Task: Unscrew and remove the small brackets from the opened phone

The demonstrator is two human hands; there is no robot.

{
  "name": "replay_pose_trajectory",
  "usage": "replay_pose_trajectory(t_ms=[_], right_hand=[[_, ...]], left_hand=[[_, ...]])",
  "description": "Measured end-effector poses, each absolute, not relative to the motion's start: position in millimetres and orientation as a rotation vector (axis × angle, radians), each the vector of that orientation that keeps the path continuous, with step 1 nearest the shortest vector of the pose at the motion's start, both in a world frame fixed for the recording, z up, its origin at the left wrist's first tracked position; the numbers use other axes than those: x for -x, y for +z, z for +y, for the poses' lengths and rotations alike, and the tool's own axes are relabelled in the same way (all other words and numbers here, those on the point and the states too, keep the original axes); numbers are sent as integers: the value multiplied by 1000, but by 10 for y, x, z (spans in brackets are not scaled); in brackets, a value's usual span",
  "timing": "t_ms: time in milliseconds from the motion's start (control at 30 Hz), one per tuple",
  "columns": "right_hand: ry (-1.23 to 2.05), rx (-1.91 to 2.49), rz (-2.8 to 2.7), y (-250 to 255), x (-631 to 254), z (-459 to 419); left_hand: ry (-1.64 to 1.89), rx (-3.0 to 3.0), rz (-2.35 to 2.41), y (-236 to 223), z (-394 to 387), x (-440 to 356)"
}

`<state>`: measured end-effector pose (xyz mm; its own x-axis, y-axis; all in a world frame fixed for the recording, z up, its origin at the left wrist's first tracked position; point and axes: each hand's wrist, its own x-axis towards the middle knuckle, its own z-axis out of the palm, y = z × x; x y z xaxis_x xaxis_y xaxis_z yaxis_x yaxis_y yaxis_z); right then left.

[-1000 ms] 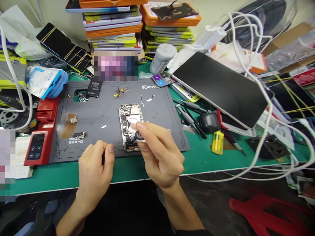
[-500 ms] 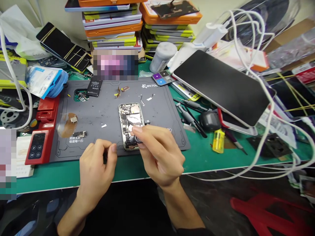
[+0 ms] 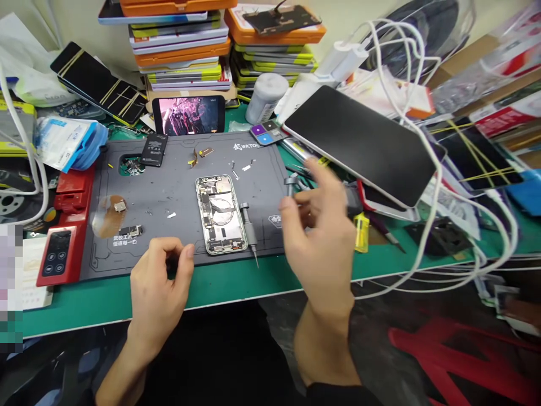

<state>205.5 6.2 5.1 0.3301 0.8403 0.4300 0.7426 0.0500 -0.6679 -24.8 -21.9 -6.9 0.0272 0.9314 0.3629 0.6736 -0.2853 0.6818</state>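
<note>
Opened phone (image 3: 221, 217) lies on the front half of the grey mat (image 3: 175, 177), insides facing up. 0.5 s ago the right hand (image 3: 323, 237) was pinched over the lower end of that phone and hid much of it; now this hand has moved off to the mat's right edge and the phone shows whole. Its thumb and forefinger stand apart, slightly blurred, close to 1 grey tool (image 3: 291, 181) by that edge; whether they touch it I cannot tell. 1 screwdriver (image 3: 250, 231), mostly hidden earlier, now shows fully on the mat's front right part, its tip past the front edge. The left hand (image 3: 160, 276) stays at the mat's front edge, fingers curled in loosely, palm hidden. Unmoved too are the black battery (image 3: 153, 150) at the mat's back left and the red device (image 3: 61, 251) along its left side
</note>
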Motion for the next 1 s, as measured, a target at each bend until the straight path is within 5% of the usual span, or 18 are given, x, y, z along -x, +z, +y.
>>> replay_pose_trajectory(t_ms=[367,800,1000], right_hand=[[-242,1811,-1763,16,-2023,68],[277,1852,-1737,105,-1937,-73],[334,1468,-1355,27,-1825,-126]], left_hand=[[1167,-2110,1561,-30,-200,229],[1096,-2211,1523,-5,-206,252],[1070,-2169,1562,-3,-208,250]])
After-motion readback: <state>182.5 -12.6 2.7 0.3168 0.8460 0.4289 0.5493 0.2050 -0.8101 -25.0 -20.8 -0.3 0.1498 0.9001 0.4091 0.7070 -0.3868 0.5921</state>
